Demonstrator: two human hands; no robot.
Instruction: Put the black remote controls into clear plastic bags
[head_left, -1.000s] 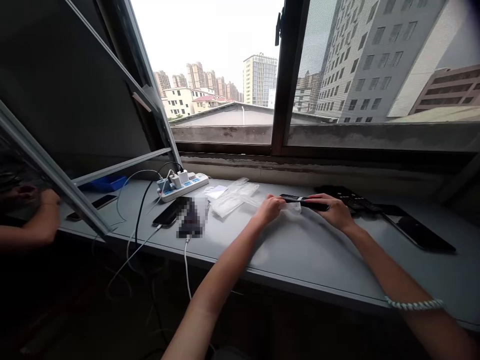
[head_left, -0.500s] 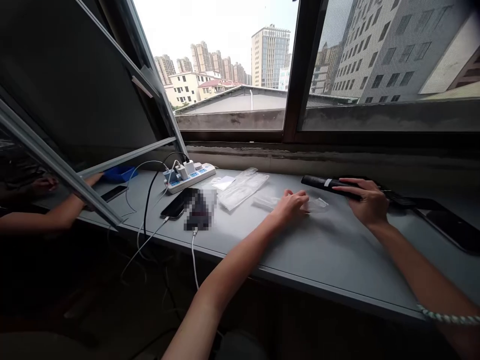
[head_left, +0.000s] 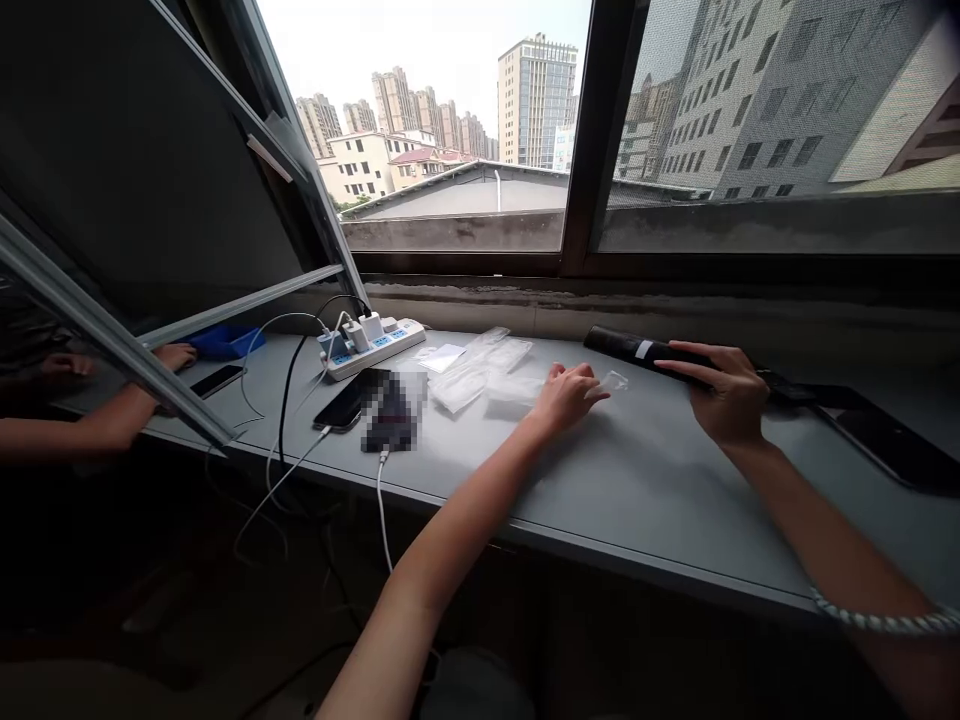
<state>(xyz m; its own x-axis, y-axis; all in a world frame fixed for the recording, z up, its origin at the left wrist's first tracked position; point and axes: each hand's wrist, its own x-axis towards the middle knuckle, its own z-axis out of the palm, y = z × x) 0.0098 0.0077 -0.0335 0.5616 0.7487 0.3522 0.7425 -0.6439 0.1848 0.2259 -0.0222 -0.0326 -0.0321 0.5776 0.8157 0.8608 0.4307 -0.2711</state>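
On the grey table, my left hand (head_left: 566,398) is closed on a clear plastic bag (head_left: 517,394). One end of that bag pokes out past my fingers, and its other end lies close to more clear plastic packaging (head_left: 465,375). Farther right, my right hand (head_left: 731,393) is closed around a long black cylinder (head_left: 616,343) with a white band, held tilted above the tabletop. Its near end is hidden in my palm, so I cannot tell its exact kind.
A white power strip (head_left: 375,350) with plugs and cables stands at the back left. A phone (head_left: 352,400) and a blurred device (head_left: 394,420) lie before it. Another dark flat device (head_left: 889,430) is at right. A co-worker's arm (head_left: 112,420) rests beyond the metal frame (head_left: 172,385).
My left hand has slid the clear plastic bag leftward, toward the other packaging. The right hand still holds the black cylinder in nearly the same place. The view has shifted slightly.
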